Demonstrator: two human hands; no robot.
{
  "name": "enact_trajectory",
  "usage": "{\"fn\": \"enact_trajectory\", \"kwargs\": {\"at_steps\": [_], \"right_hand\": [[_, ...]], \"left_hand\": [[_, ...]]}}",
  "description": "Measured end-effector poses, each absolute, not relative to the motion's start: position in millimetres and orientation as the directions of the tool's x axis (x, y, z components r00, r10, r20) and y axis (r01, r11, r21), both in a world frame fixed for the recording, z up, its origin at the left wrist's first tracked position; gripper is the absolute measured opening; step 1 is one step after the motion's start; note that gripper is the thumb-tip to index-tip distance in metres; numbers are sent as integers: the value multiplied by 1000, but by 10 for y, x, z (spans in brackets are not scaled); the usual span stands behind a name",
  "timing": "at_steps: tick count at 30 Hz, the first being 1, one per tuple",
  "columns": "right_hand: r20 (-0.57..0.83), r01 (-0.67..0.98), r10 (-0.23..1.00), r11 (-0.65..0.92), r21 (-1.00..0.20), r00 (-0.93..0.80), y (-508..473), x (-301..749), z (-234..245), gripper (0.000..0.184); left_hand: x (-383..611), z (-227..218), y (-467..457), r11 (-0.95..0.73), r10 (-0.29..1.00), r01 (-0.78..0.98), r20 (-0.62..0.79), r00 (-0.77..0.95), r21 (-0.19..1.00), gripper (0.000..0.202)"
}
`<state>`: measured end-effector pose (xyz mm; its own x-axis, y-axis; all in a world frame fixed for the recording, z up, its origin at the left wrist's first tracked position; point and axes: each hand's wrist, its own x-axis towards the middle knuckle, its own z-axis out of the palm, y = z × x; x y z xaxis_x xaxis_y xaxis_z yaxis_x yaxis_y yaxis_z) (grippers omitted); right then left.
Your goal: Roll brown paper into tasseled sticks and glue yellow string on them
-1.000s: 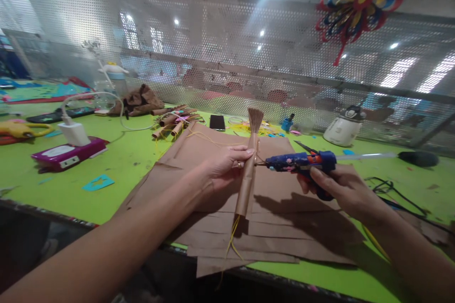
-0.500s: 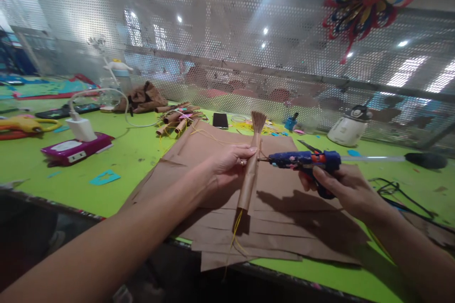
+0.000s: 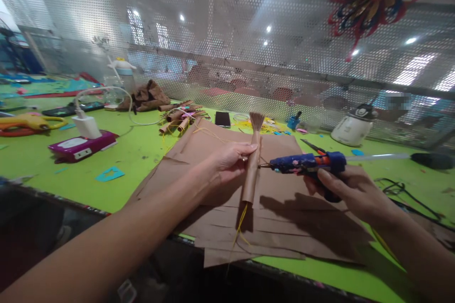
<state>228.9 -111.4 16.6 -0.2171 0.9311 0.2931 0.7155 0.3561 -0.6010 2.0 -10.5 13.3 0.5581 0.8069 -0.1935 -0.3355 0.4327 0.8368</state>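
My left hand (image 3: 232,161) is closed around the upper part of a rolled brown paper tube (image 3: 251,182), held tilted with its fringed end up. Yellow string (image 3: 242,220) hangs from the tube's lower end. In my right hand (image 3: 346,189) is a blue glue gun (image 3: 302,163), gripped by its handle, with a clear glue stick (image 3: 380,157) coming out of the back. The nozzle points left and meets or nearly meets the tube's right side. Beneath both hands lie stacked brown paper sheets (image 3: 280,232), with the shadow of the hand and gun on them.
Several finished-looking paper rolls (image 3: 177,120) lie behind the sheets, beside a phone (image 3: 222,119). Scissors (image 3: 313,146) lie behind the glue gun. At left are a purple power strip (image 3: 85,147) and yellow-handled tool (image 3: 31,124). A white jug (image 3: 351,128) stands at right.
The glue gun's nozzle has slid slightly down along the tube's side. Both hands keep their holds, and the whole view has shifted a little.
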Motion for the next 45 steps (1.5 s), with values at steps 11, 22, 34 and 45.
{"fn": "enact_trajectory", "kwargs": {"at_steps": [11,22,34,45], "right_hand": [[306,736,926,366,-570,-224,-1101,2302,145,44],[321,688,920,384,-616,-225,-1046,2425,82,37],[296,698,924,377,-609,-241,-1055,2482,61,37],[302,705,925,373,-603,-231,-1079,2379,113,40]], "left_hand": [[12,5,-17,453,760,-376,-130,637,808,12],[2,47,-82,408,755,-306,-130,642,860,15],[1,7,-33,392,751,-305,-110,652,868,8],[-2,-18,-9,396,751,-293,-124,649,870,10]]}}
